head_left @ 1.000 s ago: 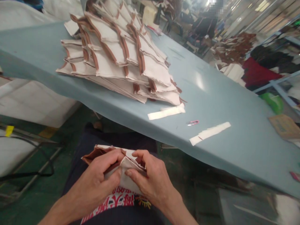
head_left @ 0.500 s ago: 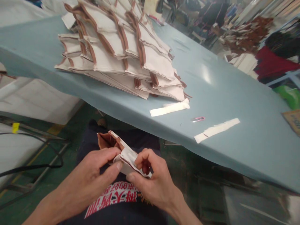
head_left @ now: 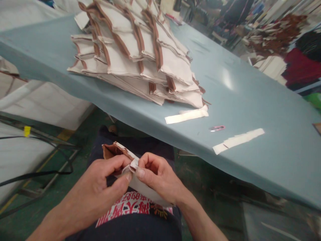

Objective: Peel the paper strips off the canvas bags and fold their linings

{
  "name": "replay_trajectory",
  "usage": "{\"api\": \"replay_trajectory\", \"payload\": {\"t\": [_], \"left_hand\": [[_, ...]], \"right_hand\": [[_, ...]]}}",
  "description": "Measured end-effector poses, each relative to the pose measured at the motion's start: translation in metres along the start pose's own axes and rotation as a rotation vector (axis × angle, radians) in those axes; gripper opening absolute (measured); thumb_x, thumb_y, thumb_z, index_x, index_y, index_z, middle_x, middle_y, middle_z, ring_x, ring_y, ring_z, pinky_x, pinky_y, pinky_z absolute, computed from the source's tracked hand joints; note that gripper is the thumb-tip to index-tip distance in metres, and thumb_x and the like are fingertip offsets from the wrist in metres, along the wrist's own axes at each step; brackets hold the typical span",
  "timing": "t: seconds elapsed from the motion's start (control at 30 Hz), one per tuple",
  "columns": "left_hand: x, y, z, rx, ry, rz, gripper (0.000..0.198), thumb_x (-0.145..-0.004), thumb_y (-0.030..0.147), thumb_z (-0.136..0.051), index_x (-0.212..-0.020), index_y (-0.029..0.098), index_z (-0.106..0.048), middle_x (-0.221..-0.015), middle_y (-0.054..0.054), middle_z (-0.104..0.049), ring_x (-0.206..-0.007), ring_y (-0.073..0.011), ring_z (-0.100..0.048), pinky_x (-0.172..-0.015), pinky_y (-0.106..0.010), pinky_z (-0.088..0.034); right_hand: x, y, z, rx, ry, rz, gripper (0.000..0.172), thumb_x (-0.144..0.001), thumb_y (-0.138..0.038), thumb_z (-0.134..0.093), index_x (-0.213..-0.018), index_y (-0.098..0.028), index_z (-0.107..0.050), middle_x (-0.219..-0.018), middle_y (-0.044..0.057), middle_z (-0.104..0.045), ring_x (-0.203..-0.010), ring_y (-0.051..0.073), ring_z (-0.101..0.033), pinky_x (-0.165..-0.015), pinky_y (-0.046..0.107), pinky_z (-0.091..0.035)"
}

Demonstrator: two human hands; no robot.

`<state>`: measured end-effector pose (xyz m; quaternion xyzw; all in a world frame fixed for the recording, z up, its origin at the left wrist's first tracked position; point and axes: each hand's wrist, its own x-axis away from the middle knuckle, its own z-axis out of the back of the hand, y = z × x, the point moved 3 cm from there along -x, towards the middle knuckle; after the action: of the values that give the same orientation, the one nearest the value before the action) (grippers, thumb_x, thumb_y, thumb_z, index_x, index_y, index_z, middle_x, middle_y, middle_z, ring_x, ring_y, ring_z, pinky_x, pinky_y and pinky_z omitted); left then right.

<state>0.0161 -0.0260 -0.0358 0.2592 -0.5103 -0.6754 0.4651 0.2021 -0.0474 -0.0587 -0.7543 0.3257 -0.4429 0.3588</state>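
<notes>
Over my lap, both hands grip one cream fabric pouch with brown lining (head_left: 144, 185). Its brown opening faces up to the left. My left hand (head_left: 107, 180) pinches the pouch's edge between thumb and forefinger. Close beside it, my right hand (head_left: 157, 174) pinches the same folded edge, the thumb tips nearly meeting. The fingers partly hide the fold between them. On the table ahead lies a large pile of similar cream pieces with brown edging (head_left: 135, 57).
On the blue-covered table (head_left: 240, 103) lie thread snips with a pink handle (head_left: 217, 128), a stack of white strips (head_left: 187, 115) and another row of strips (head_left: 238, 140). A metal frame with a black cable (head_left: 37, 174) stands at the left.
My right hand has moved left along the pouch, from its lower right part to the fold beside my left hand, and now pinches there. The view has shifted slightly.
</notes>
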Motion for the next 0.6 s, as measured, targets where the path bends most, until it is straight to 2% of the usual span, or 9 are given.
{"api": "replay_trajectory", "payload": {"t": [0.23,0.47,0.6], "left_hand": [[0.0,0.001,0.001,0.016,-0.036,0.073,0.032,-0.099,0.04,-0.061,-0.078,0.023,-0.077,-0.071,0.002,-0.077,-0.065,-0.0176,-0.067,-0.06,-0.023,-0.05],[-0.006,-0.017,-0.006,0.071,-0.032,0.16,0.043,-0.096,0.054,-0.069,-0.071,0.02,-0.074,-0.069,0.002,-0.065,-0.064,-0.016,-0.057,-0.057,-0.023,-0.045],[-0.006,-0.025,-0.008,0.068,-0.032,0.16,0.045,-0.097,0.055,-0.067,-0.07,0.02,-0.072,-0.067,0.002,-0.063,-0.063,-0.016,-0.056,-0.057,-0.023,-0.044]], "right_hand": [[0.001,0.004,-0.002,-0.005,0.041,-0.018,0.069,-0.081,-0.081,-0.093,-0.082,-0.023,-0.057,-0.067,-0.009,-0.051,-0.058,0.008,-0.034,-0.055,0.023,-0.028],[0.001,0.01,-0.008,0.176,0.198,0.099,0.044,-0.093,-0.051,-0.083,-0.079,-0.024,-0.052,-0.069,-0.008,-0.051,-0.062,0.01,-0.039,-0.057,0.025,-0.031],[0.002,0.016,-0.008,0.265,0.25,0.115,0.034,-0.094,-0.046,-0.076,-0.08,-0.024,-0.054,-0.069,-0.007,-0.051,-0.061,0.011,-0.042,-0.057,0.025,-0.032]]}}
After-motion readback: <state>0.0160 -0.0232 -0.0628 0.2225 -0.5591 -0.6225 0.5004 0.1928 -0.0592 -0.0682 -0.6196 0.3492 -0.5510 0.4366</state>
